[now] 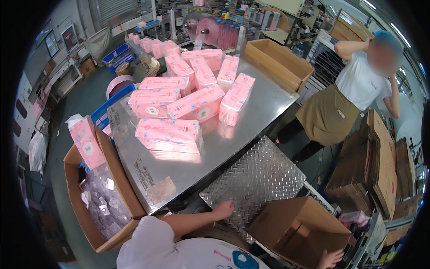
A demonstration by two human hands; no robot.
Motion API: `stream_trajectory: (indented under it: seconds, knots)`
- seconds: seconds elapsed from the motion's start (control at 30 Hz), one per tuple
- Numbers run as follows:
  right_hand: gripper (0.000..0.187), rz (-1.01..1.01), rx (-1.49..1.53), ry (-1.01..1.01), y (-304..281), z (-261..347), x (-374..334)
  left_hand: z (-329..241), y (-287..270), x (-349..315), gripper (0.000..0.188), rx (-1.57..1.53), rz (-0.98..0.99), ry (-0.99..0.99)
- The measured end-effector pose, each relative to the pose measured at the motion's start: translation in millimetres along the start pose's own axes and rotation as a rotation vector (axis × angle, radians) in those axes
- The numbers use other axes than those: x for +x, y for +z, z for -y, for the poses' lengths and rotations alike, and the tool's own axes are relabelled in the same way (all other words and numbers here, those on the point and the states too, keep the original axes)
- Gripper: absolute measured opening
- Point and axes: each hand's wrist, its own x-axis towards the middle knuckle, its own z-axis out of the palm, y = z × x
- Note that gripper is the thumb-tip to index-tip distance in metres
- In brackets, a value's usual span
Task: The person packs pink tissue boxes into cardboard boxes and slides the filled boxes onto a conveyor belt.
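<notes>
My left hand (224, 210) hovers over or rests on the diamond-plate metal surface (264, 175), fingers curled in, nothing visible in them. An open brown cardboard box (280, 219) stands on the right, its inside showing bare walls. At that box's near right edge is my right hand (330, 259), fingers stretched and apart; I cannot tell how firmly it touches the box. Ahead, several pink plastic-wrapped tissue packs (168, 132) lie in a loose pile on the steel table (215, 157), some leaning on others.
At left, a cardboard box (74, 179) holds clear plastic and an upright pink pack (86, 141). Another open box (280, 60) sits at the table's far right corner. A person (351, 85) stands at right, arms raised, near stacked flat cardboard (363, 161). Machinery (215, 33) is behind.
</notes>
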Motion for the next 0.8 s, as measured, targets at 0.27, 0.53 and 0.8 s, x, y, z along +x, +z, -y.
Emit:
stream_trajectory:
  seconds: [0.27,0.53,0.8]
  knots:
    - [0.049,0.007,0.176,-0.19,47.0,14.2,82.4,-149.4,101.0,-35.1,0.058,-0.179,-0.062,0.397]
    - [0.031,0.786,0.996,-0.52,127.2,-3.1,126.0,34.0,-5.5,46.7,0.053,-0.302,0.133,-0.279]
    - [0.04,1.041,0.924,-0.693,-5.4,112.0,-67.8,212.6,-58.4,-51.9,0.041,-1.342,-0.238,-0.862]
